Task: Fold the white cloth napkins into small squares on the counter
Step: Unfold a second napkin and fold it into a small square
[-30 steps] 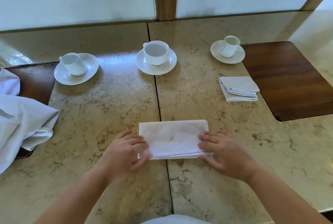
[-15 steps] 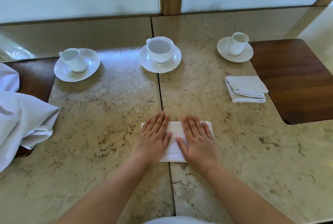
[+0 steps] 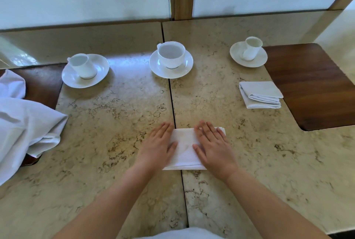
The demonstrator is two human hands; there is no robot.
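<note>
A white napkin [image 3: 184, 148], folded into a thick rectangle, lies on the marble counter [image 3: 115, 123] in front of me. My left hand [image 3: 157, 146] lies flat on its left part, fingers straight. My right hand [image 3: 214, 145] presses flat on its right part. The napkin's middle shows between the two hands. A second napkin [image 3: 260, 94], folded into a small square, sits to the right near the dark wood inlay. A heap of unfolded white cloth [image 3: 25, 123] lies at the left edge.
Three white cups on saucers stand along the back: one at left [image 3: 84, 70], one in the middle [image 3: 171, 59], one at right [image 3: 248, 51]. Dark wood inlays [image 3: 311, 84] lie at right and far left. A wall backs the counter.
Both hands moved from the napkin's outer ends onto its top, palms flat. Since half a second ago they have slid apart toward its sides, baring the middle.
</note>
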